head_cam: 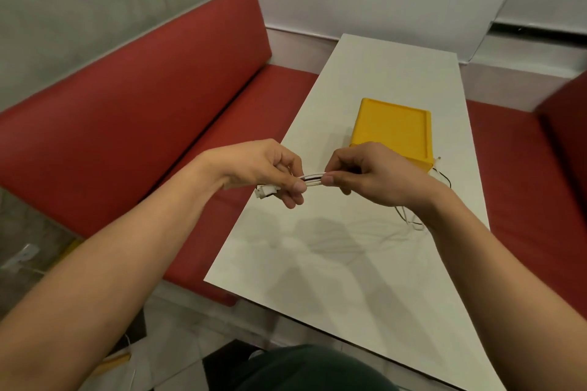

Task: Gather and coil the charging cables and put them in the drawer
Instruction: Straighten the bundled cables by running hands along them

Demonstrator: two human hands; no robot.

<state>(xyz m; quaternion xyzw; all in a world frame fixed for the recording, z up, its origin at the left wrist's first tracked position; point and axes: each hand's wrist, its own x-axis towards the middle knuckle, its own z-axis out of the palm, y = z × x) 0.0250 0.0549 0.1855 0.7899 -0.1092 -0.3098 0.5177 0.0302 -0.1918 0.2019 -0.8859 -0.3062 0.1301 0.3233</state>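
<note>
Both hands hold a bunch of white and black charging cables [313, 179] above the white table [349, 263]. My left hand [273, 170] pinches one end, with a white plug [265, 191] sticking out below its fingers. My right hand [368, 168] grips the same bunch a short way to the right. Loose cable strands [409, 219] hang down under my right wrist onto the table, and a black strand [444, 178] trails behind it. Just beyond my right hand stands a yellow box-shaped drawer unit [394, 128]; whether a drawer is open is hidden.
Red bench seats [143, 124] run along the left of the table and continue behind and to its right. A white wall is at the back. On the floor at lower left lie a yellow object [114, 360] and a white cable [28, 263]. My dark-clothed lap [301, 368] is at the bottom.
</note>
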